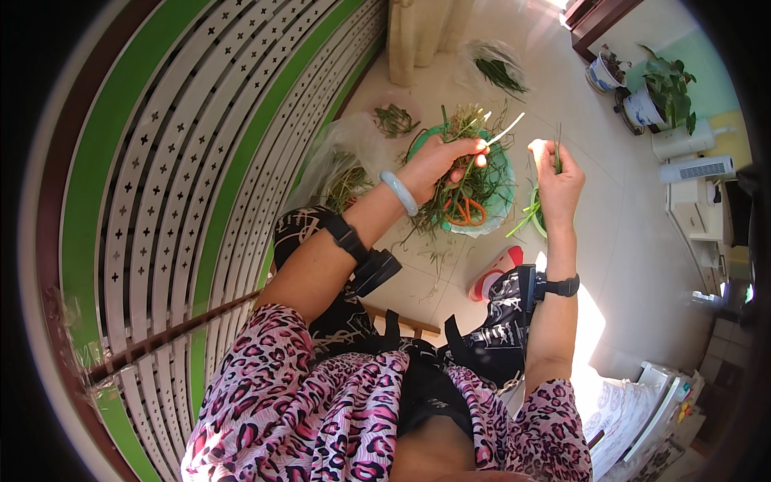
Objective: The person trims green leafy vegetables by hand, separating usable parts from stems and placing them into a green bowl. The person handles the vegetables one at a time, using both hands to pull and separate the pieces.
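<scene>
My left hand [443,162], with a pale bangle at its wrist, pinches a leafy vegetable stalk [505,129] whose white end points up and right. Below that hand, a green basin [505,175] holds a heap of thin green stems and roots [482,165]. Orange-handled scissors [465,212] lie on the heap's near side. To the right, my right hand [559,172] is raised with thin green leaves [558,150] between its fingers. Partly hidden beneath it stands a green container [538,224] with bright green stalks [524,218] sticking out to the left.
A pink bowl [415,108] of greens and a clear plastic bag [355,144] with stems lie at left. Farther off is another bag [476,51] of long greens. A slatted panel [181,150] borders the left; potted plants [647,111] stand at the right. A red shoe [497,271] is near.
</scene>
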Action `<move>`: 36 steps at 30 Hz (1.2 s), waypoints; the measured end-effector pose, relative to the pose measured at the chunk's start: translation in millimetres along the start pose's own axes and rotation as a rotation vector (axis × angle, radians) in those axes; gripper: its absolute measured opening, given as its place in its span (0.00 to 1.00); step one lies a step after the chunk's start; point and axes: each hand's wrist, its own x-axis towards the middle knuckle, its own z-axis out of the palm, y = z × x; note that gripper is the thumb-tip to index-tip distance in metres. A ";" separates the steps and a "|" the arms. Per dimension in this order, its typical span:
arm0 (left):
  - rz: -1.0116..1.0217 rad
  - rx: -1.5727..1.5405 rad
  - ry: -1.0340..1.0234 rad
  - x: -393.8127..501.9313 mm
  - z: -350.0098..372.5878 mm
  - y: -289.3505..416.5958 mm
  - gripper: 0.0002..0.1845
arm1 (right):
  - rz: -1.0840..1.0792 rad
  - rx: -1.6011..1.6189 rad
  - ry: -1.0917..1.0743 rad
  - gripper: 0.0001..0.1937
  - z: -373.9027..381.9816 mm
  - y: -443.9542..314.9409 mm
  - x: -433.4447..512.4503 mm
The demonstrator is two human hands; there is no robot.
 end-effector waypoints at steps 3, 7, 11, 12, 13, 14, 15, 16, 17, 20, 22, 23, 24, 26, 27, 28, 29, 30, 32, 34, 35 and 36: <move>-0.024 0.017 -0.004 0.2 -0.3 0.4 0.12 | -0.087 0.042 0.053 0.11 1.4 -3.2 -3.7; -0.039 0.063 -0.019 -1.4 -0.5 1.1 0.12 | -0.398 -0.211 0.016 0.12 2.0 -7.0 -5.9; -0.038 0.047 -0.042 -0.9 -1.0 2.3 0.12 | -0.423 -0.339 -0.079 0.12 0.8 -9.7 -6.6; -0.033 0.037 -0.046 -0.5 -1.3 2.5 0.12 | -0.457 -0.326 -0.074 0.12 0.8 -9.4 -6.8; -0.035 0.028 -0.051 -0.2 -1.5 2.6 0.12 | -0.490 -0.312 -0.070 0.12 1.3 -8.6 -6.7; -0.036 0.024 -0.052 -0.1 -1.6 2.7 0.12 | -0.523 -0.298 -0.065 0.12 2.0 -7.2 -6.7; -0.042 0.024 -0.048 -0.2 -1.4 2.6 0.12 | -0.459 -0.278 -0.082 0.10 2.1 -5.2 -7.0; -0.036 0.031 -0.053 -0.6 -1.0 2.4 0.12 | -0.394 -0.257 -0.099 0.09 2.5 -2.8 -7.2; -0.033 0.042 -0.053 -1.1 -0.6 2.5 0.12 | -0.330 -0.236 -0.116 0.07 3.0 -0.2 -7.3; -0.029 0.096 -0.065 -1.5 3.1 2.0 0.12 | -0.083 0.179 -0.031 0.02 11.6 6.8 -4.9; -0.019 0.101 -0.095 -0.7 6.4 0.7 0.11 | 0.124 0.454 -0.037 0.03 14.4 7.4 -4.9; -0.012 0.102 -0.107 0.0 7.3 0.3 0.11 | 0.253 0.587 -0.033 0.04 14.6 6.2 -4.4; -0.003 0.101 -0.121 0.7 7.6 -0.1 0.11 | 0.290 0.651 0.035 0.05 13.0 4.2 -2.7; 0.002 0.081 -0.135 1.3 6.6 -1.0 0.11 | 0.397 0.765 0.133 0.06 5.5 -1.1 3.5; 0.000 0.070 -0.122 0.4 5.2 -2.0 0.11 | 0.394 0.804 0.224 0.07 -1.6 -3.2 7.7; 0.007 0.056 -0.106 -0.1 4.9 -3.1 0.10 | 0.374 0.840 0.260 0.08 -13.2 -5.3 13.7; 0.015 0.045 -0.090 -0.3 4.0 -3.4 0.10 | 0.349 0.859 0.356 0.08 -18.1 -6.1 18.2; -0.006 0.065 -0.050 -0.8 2.1 -2.5 0.11 | 0.295 0.844 0.321 0.08 -17.0 -5.1 15.4; 0.047 0.072 0.001 -0.9 0.2 -0.2 0.12 | 0.342 0.744 0.179 0.08 -6.3 -1.5 10.4; 0.082 0.050 0.023 0.2 0.5 0.7 0.15 | 0.378 0.583 0.098 0.07 8.1 2.3 3.1; 0.075 0.049 0.031 1.1 1.4 -0.1 0.15 | 0.314 0.547 0.062 0.06 12.4 3.2 0.9; 0.069 0.044 0.041 2.1 2.3 -1.5 0.16 | 0.307 0.516 0.037 0.06 19.1 3.7 -2.0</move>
